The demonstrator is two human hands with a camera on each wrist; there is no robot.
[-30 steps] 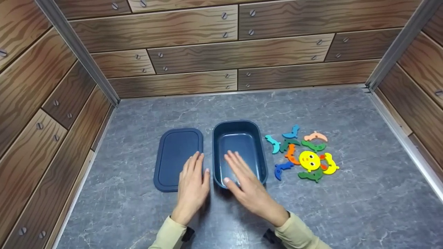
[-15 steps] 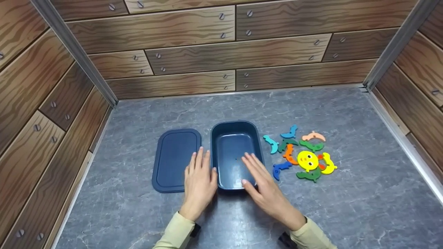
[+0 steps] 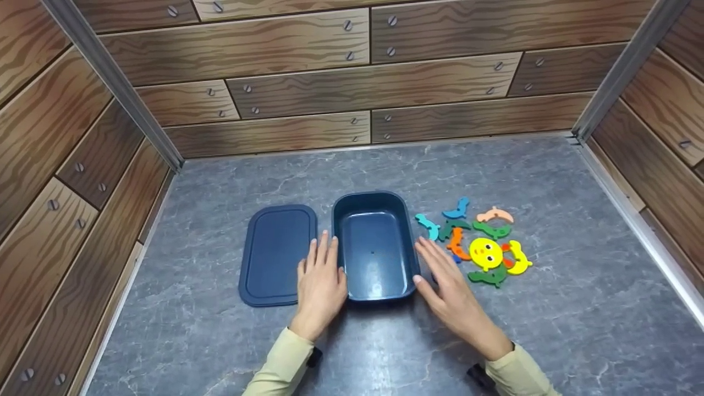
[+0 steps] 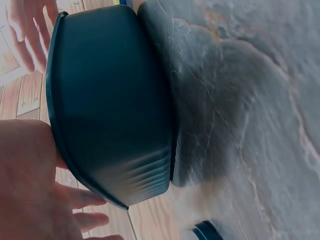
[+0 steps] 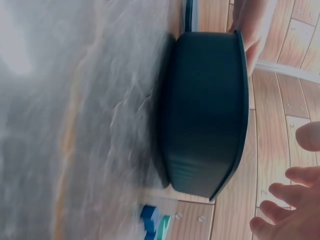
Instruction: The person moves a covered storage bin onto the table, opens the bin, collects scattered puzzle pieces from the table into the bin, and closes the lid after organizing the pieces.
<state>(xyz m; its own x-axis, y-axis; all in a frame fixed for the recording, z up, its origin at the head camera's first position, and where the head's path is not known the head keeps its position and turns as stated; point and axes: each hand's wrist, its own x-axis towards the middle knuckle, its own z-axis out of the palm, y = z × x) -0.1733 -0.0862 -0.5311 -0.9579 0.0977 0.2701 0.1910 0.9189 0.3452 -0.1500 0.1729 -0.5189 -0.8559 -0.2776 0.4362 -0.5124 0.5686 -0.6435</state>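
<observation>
A dark blue rectangular box [image 3: 374,253] with no lid on it stands on the grey surface. Its matching lid [image 3: 278,256] lies flat to its left. My left hand [image 3: 320,289] has straight fingers pointing forward along the box's left rim, over the lid's right edge; in the left wrist view its thumb side overlaps the rim. Just off the box's right side is my right hand [image 3: 454,297], fingers extended and holding nothing. In the right wrist view this hand's spread fingers show apart from the box [image 5: 205,112].
Right of the box lies a loose group of flat, colourful, curved toy pieces, among them an orange one [image 3: 457,245], a peach one [image 3: 496,214] and a yellow round smiling face [image 3: 486,253]. My right hand mostly hides a blue piece. Wood-patterned walls [image 3: 297,99] enclose the surface.
My right hand has moved right, from over the box to beyond its right rim. My left hand has shifted slightly right, from over the lid to the box's left rim.
</observation>
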